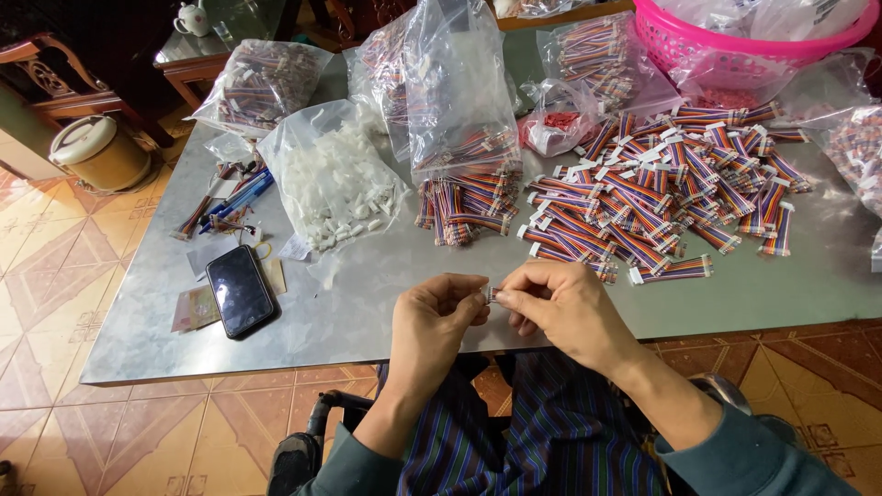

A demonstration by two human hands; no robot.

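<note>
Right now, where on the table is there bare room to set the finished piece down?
Bare metal lies along the near table edge, between the black phone and the left hand, and right of the right hand below the loose ribbon cables. The far half is crowded with clear bags, the white connector bag and the pink basket.

The big grey metal table top is looking smooth and a bit shiny. On it, clear crinkly plastic bags are shining, the flat black phone is gleaming like glass, and the striped rainbow plastic-coated wires are lying matt. Behind them, the pink plastic basket is looking glossy.
</note>
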